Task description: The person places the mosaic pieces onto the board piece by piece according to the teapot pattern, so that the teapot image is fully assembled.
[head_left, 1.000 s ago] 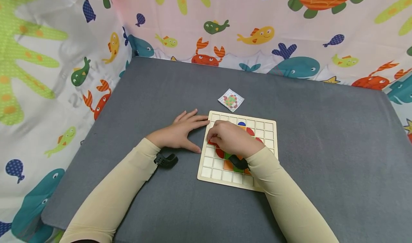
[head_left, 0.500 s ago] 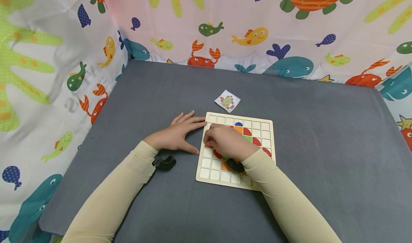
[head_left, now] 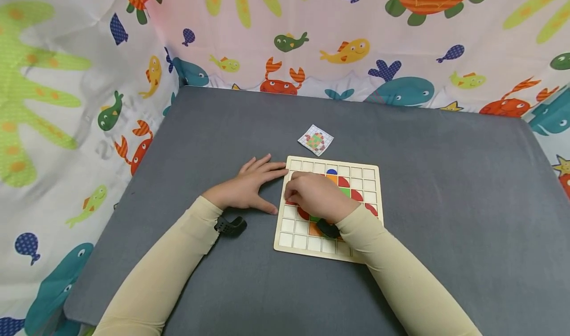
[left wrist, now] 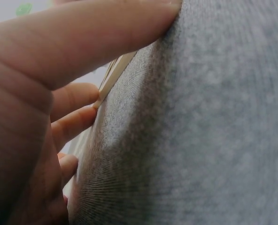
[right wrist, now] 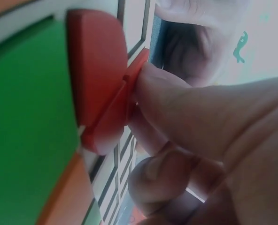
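Note:
A square wooden grid board (head_left: 289,240) lies on the table, its cells partly filled with red, green, orange and blue tiles. My right hand (head_left: 322,193) reaches over the board's left part and hides several cells. In the right wrist view, its thumb and forefinger pinch a red tile (right wrist: 137,75) down at the grid, beside two rounded red tiles (right wrist: 99,65) and a large green tile (right wrist: 31,126). My left hand (head_left: 248,186) lies on the table with fingers spread. Two of its fingertips (left wrist: 93,115) touch the board's left edge.
A small card (head_left: 315,140) printed with a coloured grid pattern lies just behind the board. The grey table (head_left: 450,202) meets a sea-animal curtain (head_left: 249,24) at the back and left. A dark band (head_left: 230,226) is on the left wrist.
My right hand has shifted slightly left and nearer over the board, uncovering orange, green and red tiles at its right. The left hand stays at the board's edge. The head view has tilted a little.

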Demonstrator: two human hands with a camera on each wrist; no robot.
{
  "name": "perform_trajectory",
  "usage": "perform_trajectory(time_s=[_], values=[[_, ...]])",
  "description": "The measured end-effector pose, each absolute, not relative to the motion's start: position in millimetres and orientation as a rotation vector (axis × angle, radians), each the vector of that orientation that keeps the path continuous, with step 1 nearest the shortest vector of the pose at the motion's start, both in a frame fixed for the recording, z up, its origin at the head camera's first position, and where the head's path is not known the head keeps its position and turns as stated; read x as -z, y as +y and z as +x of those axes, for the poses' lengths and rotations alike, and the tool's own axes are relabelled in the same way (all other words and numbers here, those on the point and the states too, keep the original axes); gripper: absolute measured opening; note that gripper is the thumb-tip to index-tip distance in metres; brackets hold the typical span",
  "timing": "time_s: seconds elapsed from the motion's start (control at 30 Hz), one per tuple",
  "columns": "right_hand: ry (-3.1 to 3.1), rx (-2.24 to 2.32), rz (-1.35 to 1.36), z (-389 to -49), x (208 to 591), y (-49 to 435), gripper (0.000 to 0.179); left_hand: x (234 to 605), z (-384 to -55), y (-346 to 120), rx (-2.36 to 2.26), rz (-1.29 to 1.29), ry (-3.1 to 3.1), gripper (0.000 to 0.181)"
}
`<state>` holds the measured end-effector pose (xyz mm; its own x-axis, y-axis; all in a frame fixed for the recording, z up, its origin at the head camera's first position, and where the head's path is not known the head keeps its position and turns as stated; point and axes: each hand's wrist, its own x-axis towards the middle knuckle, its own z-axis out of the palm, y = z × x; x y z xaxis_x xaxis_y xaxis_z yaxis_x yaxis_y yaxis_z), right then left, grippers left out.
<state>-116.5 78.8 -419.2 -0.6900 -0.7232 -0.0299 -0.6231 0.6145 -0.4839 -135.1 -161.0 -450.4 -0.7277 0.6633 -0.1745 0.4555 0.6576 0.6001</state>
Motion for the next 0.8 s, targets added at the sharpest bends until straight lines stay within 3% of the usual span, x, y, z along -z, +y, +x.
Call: perform_trajectory(time_s=[0.5, 0.8], values=[[2.593, 0.640, -1.158, -109.9, 427.7, 50.1, 0.012, 461.6, -121.7, -192.9, -0.761, 0.811, 2.538, 0.103], [2.593, 0.756, -1.087, -103.3, 419.8, 75.6, 0.012, 464.9, -120.0, -189.8, -0.776, 0.793, 2.499, 0.101]])
